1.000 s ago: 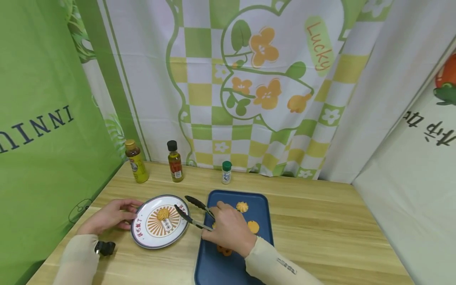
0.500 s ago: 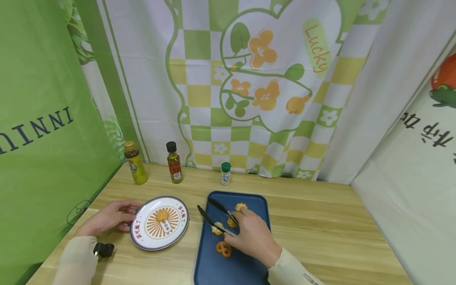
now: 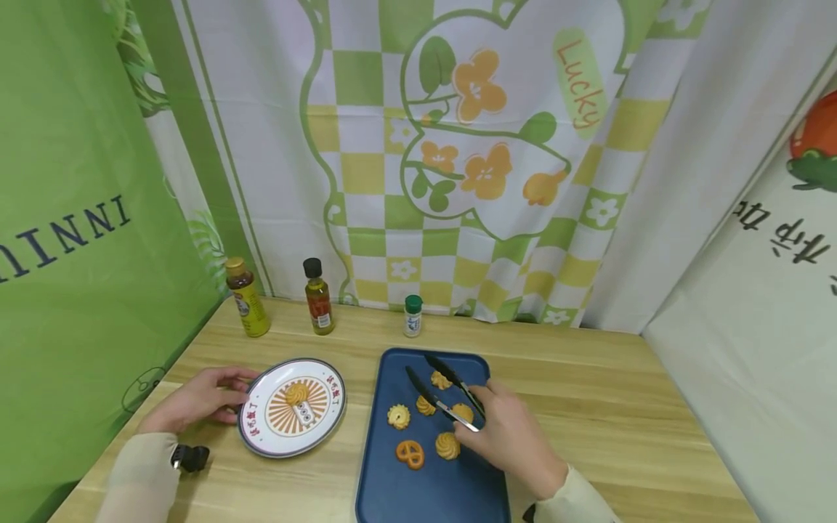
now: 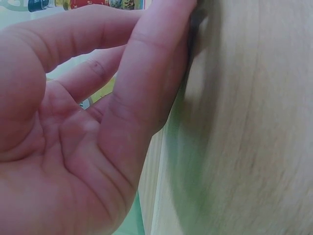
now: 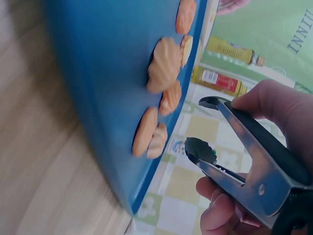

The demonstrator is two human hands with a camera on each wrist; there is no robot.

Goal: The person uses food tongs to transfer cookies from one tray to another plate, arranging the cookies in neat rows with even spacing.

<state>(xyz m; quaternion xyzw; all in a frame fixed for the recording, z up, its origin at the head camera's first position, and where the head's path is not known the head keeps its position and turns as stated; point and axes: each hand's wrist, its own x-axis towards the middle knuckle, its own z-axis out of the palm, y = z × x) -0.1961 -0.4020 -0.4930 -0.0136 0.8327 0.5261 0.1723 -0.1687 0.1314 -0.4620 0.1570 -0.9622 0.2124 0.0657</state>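
Note:
My left hand (image 3: 203, 399) holds the left rim of a white plate (image 3: 275, 441) with printed red characters. One swirled cookie (image 3: 296, 394) lies on that plate. In my right hand (image 3: 513, 436) are metal tongs (image 5: 279, 191) with black tips, spread apart with nothing between them. They hang over the far right part of a blue tray (image 3: 392, 490). On the tray are several cookies, among them a swirled round one (image 3: 447, 445), a flower-edged one (image 3: 398, 416) and a pretzel (image 3: 410, 454). The tongs overlap a plain round cookie (image 3: 462, 412) in the head view.
Along the back of the wooden table (image 3: 588, 407) stand a yellow-labelled bottle (image 3: 248, 309), a black-capped oil bottle (image 3: 319, 301) and a small green-capped shaker (image 3: 413, 317). A patterned curtain (image 3: 366, 174) hangs behind them.
My right hand has carried the spread tongs rightward, from beside the plate to over the tray's far right, uncovering the cookies. The left hand and plate stay put.

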